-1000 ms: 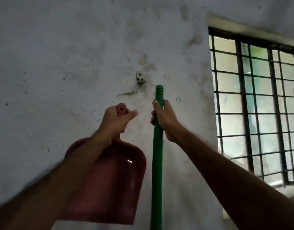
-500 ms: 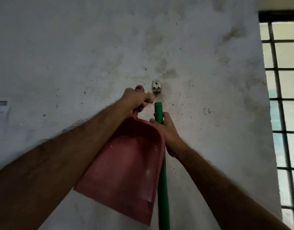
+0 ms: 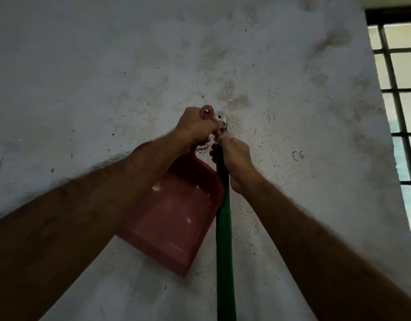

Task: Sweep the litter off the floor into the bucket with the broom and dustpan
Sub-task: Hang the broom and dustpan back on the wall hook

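Both tools are up at a small metal wall hook [image 3: 220,122], apparently for hanging or unhooking there. Left hand [image 3: 196,126] grips the red dustpan [image 3: 174,218] by its handle, pan hanging flat against the wall [image 3: 107,66]. Right hand [image 3: 237,158] is wrapped round the top of the green broom handle [image 3: 224,228], fingertips at the hook. Bucket, litter, floor out of view

dustpan [image 3: 176,218] hangs left of broom handle [image 3: 223,228], both below wall bracket [image 3: 220,120]
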